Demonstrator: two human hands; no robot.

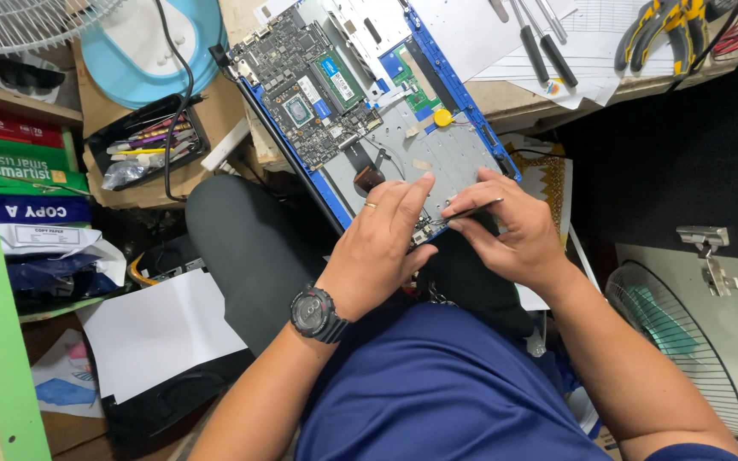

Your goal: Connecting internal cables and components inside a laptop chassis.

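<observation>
Blue-shirted lap and forearms are seen nearest, with both hands set on an opened laptop (403,128).

Both hands are laid on the near edge of the laptop's blue-rimmed base, which is tilted off the desk edge towards the lap. The left hand (382,248), with a black wristwatch (315,313) at its wrist and a ring on one finger, is pressed flat with fingers loosely spread, nothing being gripped. The right hand (510,226) is closed in a narrow pinch on thin tweezers (471,210), whose tip is pointed towards the left fingertips at a small part on the base edge. Beyond the fingers a dark circuit board (305,85) is exposed. Further beyond the right fingers, screwdrivers (540,47) and yellow-handled pliers (664,30) are laid on paper.
</observation>
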